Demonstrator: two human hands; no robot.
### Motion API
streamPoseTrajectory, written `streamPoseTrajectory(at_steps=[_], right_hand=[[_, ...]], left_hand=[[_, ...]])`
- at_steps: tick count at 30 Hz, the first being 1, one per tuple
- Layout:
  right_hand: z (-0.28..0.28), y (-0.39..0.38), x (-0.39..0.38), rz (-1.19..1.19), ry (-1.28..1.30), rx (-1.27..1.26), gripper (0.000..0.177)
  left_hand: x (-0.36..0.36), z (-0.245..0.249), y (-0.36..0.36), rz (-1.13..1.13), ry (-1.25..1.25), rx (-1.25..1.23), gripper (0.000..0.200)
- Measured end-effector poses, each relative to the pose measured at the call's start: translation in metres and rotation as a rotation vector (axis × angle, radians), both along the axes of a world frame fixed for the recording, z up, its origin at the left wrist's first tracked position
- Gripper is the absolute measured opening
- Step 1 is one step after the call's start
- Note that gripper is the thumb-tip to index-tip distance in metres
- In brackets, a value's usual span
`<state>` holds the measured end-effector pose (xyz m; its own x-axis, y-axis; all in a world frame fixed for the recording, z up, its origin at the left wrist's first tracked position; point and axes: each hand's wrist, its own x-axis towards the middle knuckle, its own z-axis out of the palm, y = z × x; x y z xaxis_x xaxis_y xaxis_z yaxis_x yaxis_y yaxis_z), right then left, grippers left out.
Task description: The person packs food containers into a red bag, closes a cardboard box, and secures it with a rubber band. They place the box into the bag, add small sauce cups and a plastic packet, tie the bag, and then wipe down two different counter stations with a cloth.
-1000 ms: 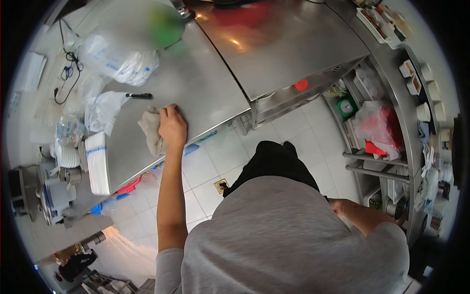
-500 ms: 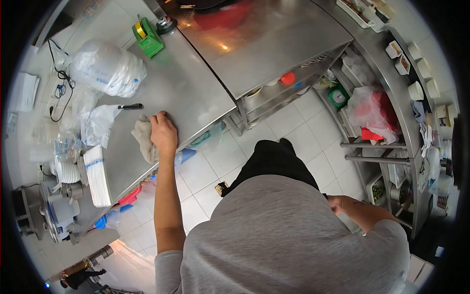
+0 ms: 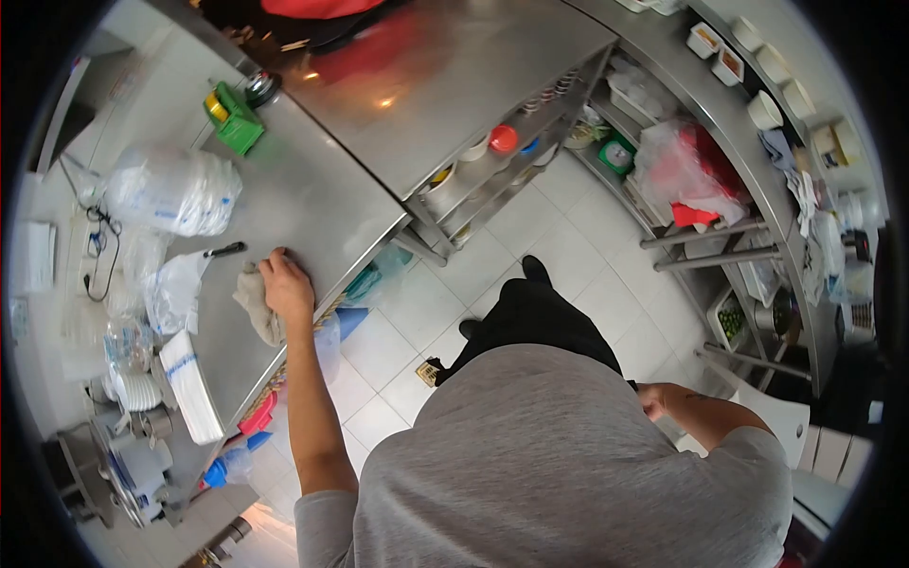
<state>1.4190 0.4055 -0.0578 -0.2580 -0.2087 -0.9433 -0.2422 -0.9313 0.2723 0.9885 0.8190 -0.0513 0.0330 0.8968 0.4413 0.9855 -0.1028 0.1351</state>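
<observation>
My left hand (image 3: 288,290) rests on the steel counter with its fingers curled, pressed on a crumpled beige cloth (image 3: 252,300). The cloth bulges out to the left of the fingers. Just beyond it lie a black marker pen (image 3: 225,250) and a white plastic bag (image 3: 176,295). Down at my right side, near the hip, is my right hand (image 3: 651,399). Its fingers are hidden against my body, so what they hold does not show.
On the steel counter (image 3: 327,213) stand a wrapped stack of clear plastic containers (image 3: 175,192), a green tape dispenser (image 3: 236,123) and a folded white stack (image 3: 191,386). Shelving (image 3: 696,222) with a red bag (image 3: 701,166) lines the right side.
My view has turned and shifted, so the counter and shelves sit differently in the picture. Both feet now show, apart. The left hand is still on the cloth.
</observation>
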Motion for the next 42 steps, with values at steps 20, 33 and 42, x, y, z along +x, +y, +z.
streamPoseTrajectory(at_steps=[20,33,42], right_hand=[[-0.028,-0.281,0.056,-0.563,0.107,0.010,0.032],[-0.066,-0.427,0.019,-1.032,0.225,0.131,0.035],[-0.093,-0.417,-0.023,-1.317,0.278,0.151,0.042]], left_hand=[[0.107,0.013,-0.046,0.143,0.148,0.127,0.030],[0.457,-0.117,-0.220,-1.019,0.115,-0.474,0.037],[0.574,-0.145,-0.231,-1.212,0.245,-0.651,0.042]])
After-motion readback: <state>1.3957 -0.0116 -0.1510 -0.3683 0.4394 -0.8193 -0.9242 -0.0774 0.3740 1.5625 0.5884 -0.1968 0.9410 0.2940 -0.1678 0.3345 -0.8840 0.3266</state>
